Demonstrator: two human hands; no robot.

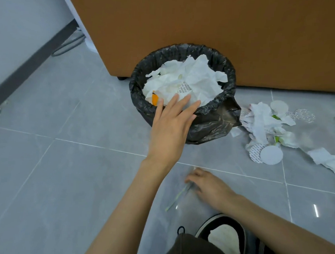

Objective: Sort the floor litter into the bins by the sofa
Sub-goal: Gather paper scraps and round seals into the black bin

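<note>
One thin pale-green stick [176, 199] lies on the floor, its long axis diagonal: the lower end points near-left, the upper end toward the bin [138, 80]. Right hand [208, 185]: fingers curled over the stick's upper part, with blur hiding whether they grip it. Left hand [171, 125]: released, fingers straight, over the bin's near rim. The stick lies below the left hand, apart from it.

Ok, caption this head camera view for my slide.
Left hand open over the paper-filled bin; right hand touches a thin green stick on the floor.
</note>
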